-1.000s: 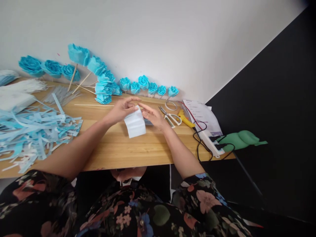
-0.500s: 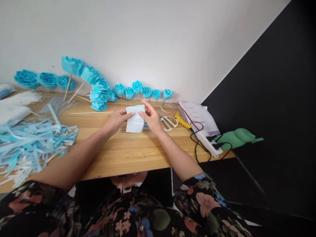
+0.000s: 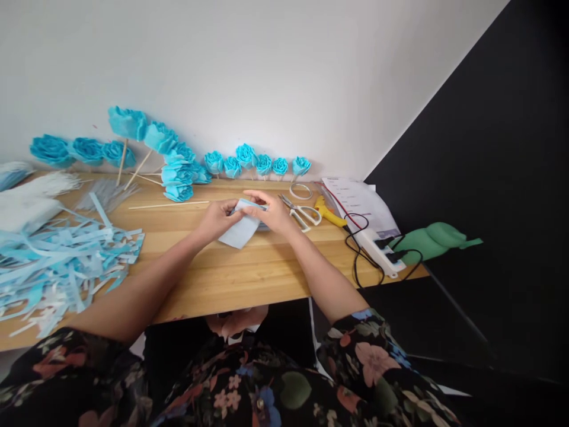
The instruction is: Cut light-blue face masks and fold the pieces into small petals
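Between my hands is a pale blue piece of crepe paper (image 3: 240, 232), tilted, with its lower corner hanging toward me. My left hand (image 3: 217, 220) pinches its upper left edge between thumb and fingers. On the other side my right hand (image 3: 274, 212) grips the top edge, thumb in front and fingers curled behind. A dark bluish item (image 3: 263, 226) shows partly under the right hand; I cannot make out what it is. Just right of that hand lie white-handled scissors (image 3: 306, 216). A thin wooden stick (image 3: 169, 206) rests on the table left of my hands.
Blue paper flowers (image 3: 178, 172) on sticks lean along the wall. Paper strips (image 3: 66, 255) heap at left, beside white bundles (image 3: 35, 207). At right are a yellow glue gun (image 3: 329, 212), a tape ring (image 3: 301, 190), printed sheets (image 3: 362, 204), a power strip (image 3: 377, 252) with cables and a green object (image 3: 427, 240).
The paper has turned from upright to slanted, its lower end swinging left and down. My right index finger has come down from pointing up to curl over the top edge.
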`<state>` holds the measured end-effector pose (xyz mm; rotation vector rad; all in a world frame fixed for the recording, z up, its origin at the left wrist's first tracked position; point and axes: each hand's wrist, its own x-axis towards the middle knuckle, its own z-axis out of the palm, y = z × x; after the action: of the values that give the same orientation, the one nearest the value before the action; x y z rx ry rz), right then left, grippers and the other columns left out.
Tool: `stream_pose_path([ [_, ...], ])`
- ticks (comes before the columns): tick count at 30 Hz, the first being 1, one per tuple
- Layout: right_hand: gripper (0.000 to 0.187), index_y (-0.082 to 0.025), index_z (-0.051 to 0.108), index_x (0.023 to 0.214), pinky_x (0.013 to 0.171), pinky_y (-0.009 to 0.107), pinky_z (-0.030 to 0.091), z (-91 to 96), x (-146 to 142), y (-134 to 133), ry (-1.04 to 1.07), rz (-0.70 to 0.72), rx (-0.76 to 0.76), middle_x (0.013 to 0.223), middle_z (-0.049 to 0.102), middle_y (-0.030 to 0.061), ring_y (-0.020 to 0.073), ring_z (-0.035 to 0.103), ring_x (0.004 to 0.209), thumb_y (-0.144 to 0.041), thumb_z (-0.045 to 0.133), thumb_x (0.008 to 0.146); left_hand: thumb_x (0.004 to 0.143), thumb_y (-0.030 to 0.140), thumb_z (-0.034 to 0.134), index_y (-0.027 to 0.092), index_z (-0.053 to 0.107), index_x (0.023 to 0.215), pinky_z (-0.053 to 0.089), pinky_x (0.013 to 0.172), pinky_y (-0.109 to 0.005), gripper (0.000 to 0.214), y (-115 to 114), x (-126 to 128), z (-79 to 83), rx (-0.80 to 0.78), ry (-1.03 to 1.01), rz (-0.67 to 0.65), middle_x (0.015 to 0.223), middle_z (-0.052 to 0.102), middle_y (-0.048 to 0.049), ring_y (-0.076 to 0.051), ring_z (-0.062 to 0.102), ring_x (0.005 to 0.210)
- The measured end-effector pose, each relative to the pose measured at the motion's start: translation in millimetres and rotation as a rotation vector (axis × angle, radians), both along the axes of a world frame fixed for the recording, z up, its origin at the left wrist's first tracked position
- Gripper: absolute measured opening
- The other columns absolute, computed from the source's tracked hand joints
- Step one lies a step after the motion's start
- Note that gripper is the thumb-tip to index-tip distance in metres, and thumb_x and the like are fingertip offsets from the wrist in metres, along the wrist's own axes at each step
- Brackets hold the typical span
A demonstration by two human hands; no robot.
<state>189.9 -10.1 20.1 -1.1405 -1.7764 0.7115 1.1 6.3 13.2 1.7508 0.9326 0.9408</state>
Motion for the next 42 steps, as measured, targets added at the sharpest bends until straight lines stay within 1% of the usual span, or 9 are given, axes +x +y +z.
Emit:
stream_pose_path([
  [3, 0.051, -0.02, 0.07, 0.122, 0.082, 0.03, 0.047, -3.6, 1, 3, 0.013, 0.018, -0.042, 0.097, 0.071, 0.0035, 0.0167, 0.062, 0.087, -0.045, 0.075, 0.078, 0.076, 0.043, 0.062, 0.016, 0.069, 0.077, 0.036, 0.049, -0.023, 0.029, 1, 0, -1.5, 0.035, 0.023, 0.0, 0.067, 0.065, -0.002, -0.014, 0.053, 0.057],
  [8, 0.03, -0.017, 0.073, 0.084, 0.07, 0.026, 0.044, -3.1, -2, 2, 0.036, 0.019, -0.01, 0.078, 0.068, 0.001, 0.0136, 0.057, 0.073, -0.047, 0.072, 0.079, 0.076, 0.045, 0.06, 0.016, 0.069, 0.072, 0.033, 0.048, -0.023, 0.031, 2, 0, -2.0, 0.086, 0.121, 0.018, 0.062, 0.061, -0.0011, -0.014, 0.05, 0.055],
  [11, 0.029, -0.017, 0.067, 0.077, 0.065, 0.025, 0.041, -1.0, -4, 1, 0.073, -0.009, 0.033, 0.072, 0.063, -0.0006, 0.0118, 0.052, 0.067, -0.046, 0.068, 0.082, 0.076, 0.05, 0.062, 0.016, 0.07, 0.076, 0.035, 0.05, -0.024, 0.035, 3, -1, -2.3, 0.066, 0.109, 0.036, 0.067, 0.064, -0.0022, -0.015, 0.052, 0.058],
  [18, 0.029, -0.019, 0.06, 0.082, 0.064, 0.024, 0.039, 0.5, 5, 8, 0.186, -0.209, 0.075, 0.072, 0.058, -0.002, 0.0115, 0.05, 0.067, -0.047, 0.059, 0.086, 0.07, 0.054, 0.072, 0.016, 0.07, 0.078, 0.04, 0.055, -0.025, 0.039, 12, -6, -5.0, -0.034, -0.037, 0.16, 0.07, 0.067, -0.003, -0.015, 0.055, 0.06],
  [25, 0.031, -0.018, 0.06, 0.086, 0.069, 0.024, 0.042, -5.7, 13, 16, 0.214, -0.332, 0.112, 0.072, 0.06, -0.0017, 0.0123, 0.054, 0.068, -0.05, 0.056, 0.088, 0.072, 0.041, 0.072, 0.017, 0.064, 0.07, 0.032, 0.046, -0.022, 0.025, 18, -7, -6.4, -0.042, -0.105, 0.245, 0.05, 0.054, 0.0036, -0.009, 0.041, 0.044],
  [31, 0.036, -0.019, 0.066, 0.102, 0.07, 0.025, 0.044, -10.5, 13, 17, 0.233, -0.295, 0.046, 0.085, 0.069, 0.0027, 0.0161, 0.06, 0.078, -0.05, 0.058, 0.087, 0.078, 0.044, 0.068, 0.018, 0.059, 0.064, 0.029, 0.046, -0.023, 0.031, 22, -12, -12.9, 0.018, -0.104, 0.269, 0.046, 0.048, 0.0042, -0.009, 0.038, 0.042],
  [34, 0.036, -0.018, 0.068, 0.099, 0.068, 0.025, 0.043, -9.8, 13, 16, 0.217, -0.283, 0.026, 0.082, 0.067, 0.0024, 0.016, 0.058, 0.076, -0.051, 0.058, 0.086, 0.083, 0.051, 0.065, 0.019, 0.055, 0.06, 0.031, 0.047, -0.023, 0.04, 24, -15, -18.8, 0.022, -0.096, 0.254, 0.046, 0.047, 0.0036, -0.009, 0.041, 0.043],
  [38, 0.037, -0.018, 0.066, 0.088, 0.063, 0.024, 0.039, -10.0, 13, 15, 0.187, -0.314, 0.015, 0.069, 0.057, -0.0013, 0.0135, 0.051, 0.068, -0.053, 0.056, 0.087, 0.082, 0.061, 0.064, 0.017, 0.065, 0.081, 0.036, 0.046, -0.024, 0.044, 26, -15, -23.6, -0.107, -0.189, 0.137, 0.059, 0.057, 0.002, -0.01, 0.048, 0.045],
  [42, 0.037, -0.017, 0.066, 0.087, 0.063, 0.023, 0.038, -11.0, 12, 15, 0.209, -0.328, 0.014, 0.07, 0.057, -0.0013, 0.0131, 0.049, 0.069, -0.053, 0.056, 0.088, 0.072, 0.056, 0.075, 0.016, 0.066, 0.098, 0.034, 0.043, -0.024, 0.049, 22, -11, -19.1, -0.185, -0.2, 0.079, 0.066, 0.06, 0.0024, -0.009, 0.048, 0.043],
])
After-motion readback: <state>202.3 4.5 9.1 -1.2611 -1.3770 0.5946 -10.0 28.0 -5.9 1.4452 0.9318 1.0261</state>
